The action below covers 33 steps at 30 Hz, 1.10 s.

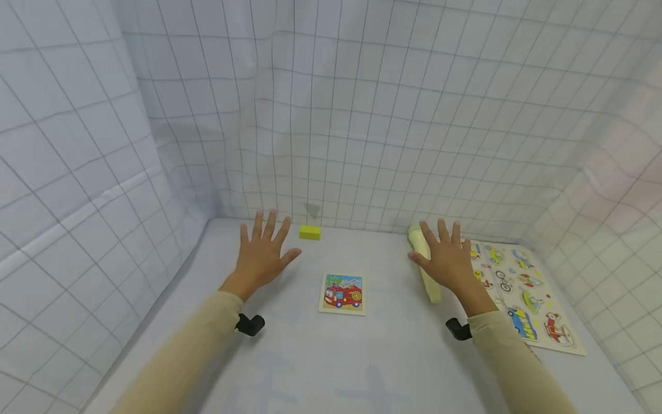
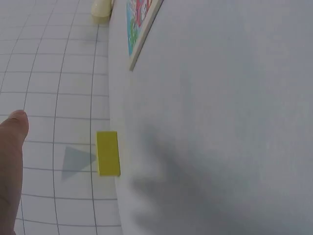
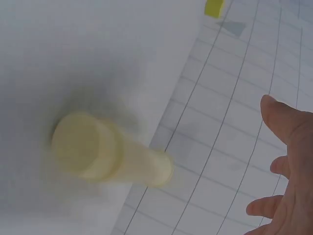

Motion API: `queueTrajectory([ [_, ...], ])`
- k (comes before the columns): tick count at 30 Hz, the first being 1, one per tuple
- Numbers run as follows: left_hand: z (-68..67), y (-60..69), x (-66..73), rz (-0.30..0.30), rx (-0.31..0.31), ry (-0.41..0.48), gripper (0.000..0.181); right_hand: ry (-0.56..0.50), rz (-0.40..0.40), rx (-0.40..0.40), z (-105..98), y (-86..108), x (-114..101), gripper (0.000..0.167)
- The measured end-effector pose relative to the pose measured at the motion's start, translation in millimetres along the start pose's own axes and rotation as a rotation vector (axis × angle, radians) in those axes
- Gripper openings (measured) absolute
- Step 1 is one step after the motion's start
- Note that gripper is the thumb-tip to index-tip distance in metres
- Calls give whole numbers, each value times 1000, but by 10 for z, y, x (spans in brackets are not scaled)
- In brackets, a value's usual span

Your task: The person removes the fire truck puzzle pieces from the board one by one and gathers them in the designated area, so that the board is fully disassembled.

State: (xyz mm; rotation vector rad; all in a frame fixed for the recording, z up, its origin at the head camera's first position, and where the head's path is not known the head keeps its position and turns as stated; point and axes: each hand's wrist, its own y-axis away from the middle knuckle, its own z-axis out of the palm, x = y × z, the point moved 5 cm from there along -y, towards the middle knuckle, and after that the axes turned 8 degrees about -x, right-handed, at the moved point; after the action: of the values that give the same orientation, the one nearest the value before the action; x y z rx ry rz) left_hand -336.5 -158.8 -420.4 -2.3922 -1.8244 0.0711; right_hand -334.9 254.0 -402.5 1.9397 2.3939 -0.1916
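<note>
Btwn hands (image 1: pixel 261 259) (image 1: pixel 447 261): truck tile (image 1: pixel 342 294), yel block (image 1: pixel 310 232); tube (image 1: pixel 431 290) by R.

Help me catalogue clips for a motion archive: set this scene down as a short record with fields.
Left hand: fingers spread, holding nothing
Right hand: fingers spread, holding nothing
Partly behind right hand, head view: pale yellow cylindrical object
Far edge, between hands: yellow block
Middle: square red-truck picture
Right side: pale board with vehicle pictures
</note>
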Motion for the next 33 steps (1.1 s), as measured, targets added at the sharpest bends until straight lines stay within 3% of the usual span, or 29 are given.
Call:
queueTrajectory([
  [3, 47, 44, 90, 13, -16, 75, 86, -64, -40, -39, 85, -6, -201, 83],
  [10, 169, 182, 372, 68, -34, 278, 75, -413, -149, -208, 355, 28, -559, 65],
  [16, 321, 284, 618, 101, -114, 287, 57, -632, -231, -350, 547, -21, -848, 48],
  [22, 459, 375, 837, 114, -242, 267, 53, -651, -245, -436, 695, -161, -1147, 40],
  [26, 503, 431, 948, 166, -269, 273, 47, -628, -261, -476, 770, -260, -1302, 35],
  [33, 532, 499, 1040, 213, -302, 252, 44, -705, -257, -564, 828, -362, -1467, 32],
])
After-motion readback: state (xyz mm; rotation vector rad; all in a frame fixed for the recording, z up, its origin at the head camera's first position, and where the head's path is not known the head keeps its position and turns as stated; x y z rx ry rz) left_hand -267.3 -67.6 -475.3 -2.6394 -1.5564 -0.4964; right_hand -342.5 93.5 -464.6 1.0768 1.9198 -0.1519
